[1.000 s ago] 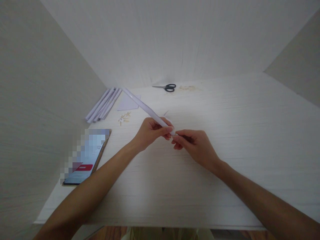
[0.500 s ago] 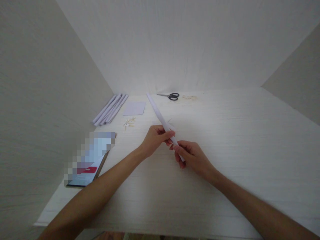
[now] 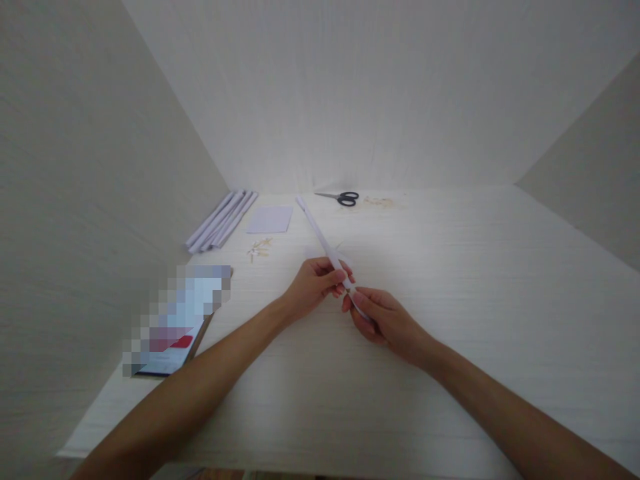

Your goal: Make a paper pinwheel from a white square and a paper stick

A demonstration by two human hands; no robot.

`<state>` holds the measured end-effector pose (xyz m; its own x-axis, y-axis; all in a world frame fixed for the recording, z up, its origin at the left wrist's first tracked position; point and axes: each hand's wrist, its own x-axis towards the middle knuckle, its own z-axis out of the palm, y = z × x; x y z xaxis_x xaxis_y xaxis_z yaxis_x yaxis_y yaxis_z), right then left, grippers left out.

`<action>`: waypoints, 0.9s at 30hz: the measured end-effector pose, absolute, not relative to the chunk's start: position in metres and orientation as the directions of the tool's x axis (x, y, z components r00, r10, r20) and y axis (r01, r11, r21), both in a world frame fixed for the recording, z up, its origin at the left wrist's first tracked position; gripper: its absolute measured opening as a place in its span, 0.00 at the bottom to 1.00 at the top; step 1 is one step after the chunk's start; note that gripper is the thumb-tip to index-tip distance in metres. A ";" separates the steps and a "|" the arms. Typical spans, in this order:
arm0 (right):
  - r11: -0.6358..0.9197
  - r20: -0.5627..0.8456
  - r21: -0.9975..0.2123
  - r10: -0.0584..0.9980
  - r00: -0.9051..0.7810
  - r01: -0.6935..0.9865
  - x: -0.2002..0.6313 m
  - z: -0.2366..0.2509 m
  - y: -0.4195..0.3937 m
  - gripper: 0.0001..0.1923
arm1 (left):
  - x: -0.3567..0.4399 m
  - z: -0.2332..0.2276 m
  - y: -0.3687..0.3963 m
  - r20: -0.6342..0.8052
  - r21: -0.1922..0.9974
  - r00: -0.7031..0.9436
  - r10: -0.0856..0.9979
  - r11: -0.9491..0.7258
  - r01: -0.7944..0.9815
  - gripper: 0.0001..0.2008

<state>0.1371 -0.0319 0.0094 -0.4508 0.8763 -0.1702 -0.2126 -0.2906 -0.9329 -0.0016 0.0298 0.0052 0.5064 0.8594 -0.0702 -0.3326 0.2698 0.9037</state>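
Note:
A long, thin rolled paper tube (image 3: pixel 318 230) points away from me over the white table (image 3: pixel 450 280). My left hand (image 3: pixel 316 283) pinches the tube near its close end. Just below it, my right hand (image 3: pixel 376 318) grips that same end, fingers curled around it. The tube's far tip reaches almost to the black-handled scissors (image 3: pixel 341 197) at the back of the table.
Several finished paper tubes (image 3: pixel 220 219) lie together at the back left beside a flat paper sheet (image 3: pixel 271 219). Small wooden bits (image 3: pixel 259 248) sit in front of the sheet. A phone (image 3: pixel 176 327) rests at the left edge. Walls enclose the table on three sides.
The tube swung from pointing back-left to pointing almost straight away and looks thinner. My right hand slid lower and closer to me. The view tilted, so things sit lower in frame.

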 end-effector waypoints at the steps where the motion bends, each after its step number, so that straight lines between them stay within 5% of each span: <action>1: -0.245 -0.156 -0.956 0.889 -0.430 -0.159 0.136 0.009 -0.032 0.15 | -0.001 0.005 0.030 -0.071 0.908 0.492 0.868 0.261 -0.329 0.11; 5: -0.044 -0.093 -0.988 0.938 -0.335 0.151 0.134 0.007 -0.035 0.15 | 0.000 0.004 0.029 -0.076 0.922 0.458 0.886 0.237 -0.306 0.11; 11: 0.140 0.016 -0.871 0.966 -0.258 0.471 0.133 0.008 -0.036 0.14 | 0.001 0.002 0.029 -0.085 0.946 0.416 0.905 0.204 -0.251 0.10; 27: 0.193 0.083 -0.855 0.967 -0.242 0.480 0.133 0.004 -0.036 0.16 | 0.003 0.004 0.025 -0.065 0.972 0.351 0.934 0.139 -0.188 0.09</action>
<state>0.1335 -0.0356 0.0040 -0.2416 0.9669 0.0825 0.4805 0.1931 -0.8555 0.0033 0.0248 0.0035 0.3513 0.9340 -0.0654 -0.1879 0.1388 0.9723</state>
